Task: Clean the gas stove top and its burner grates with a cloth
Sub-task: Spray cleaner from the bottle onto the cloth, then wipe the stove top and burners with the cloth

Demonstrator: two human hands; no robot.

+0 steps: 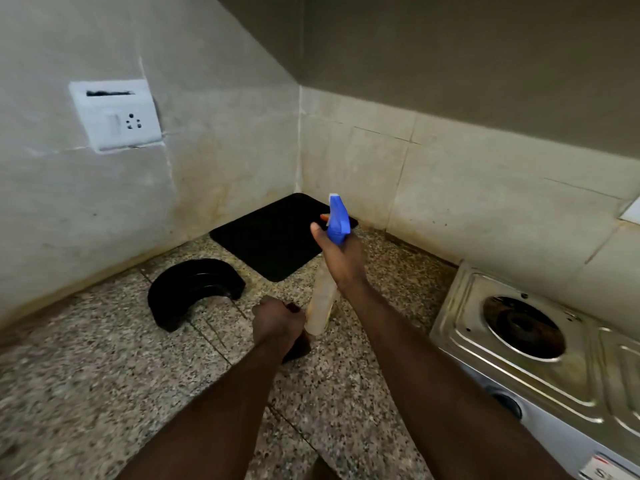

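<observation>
Right grip round spray bottle, left grip clutching dark cloth, black mat behind, stove at right

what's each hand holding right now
Left hand: closed round a dark bundle, most likely the cloth.
Right hand: closed round the neck of the spray bottle, just below its blue head.

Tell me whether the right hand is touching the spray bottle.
Touching. Head view shows the right hand gripping the spray bottle at its neck.
</observation>
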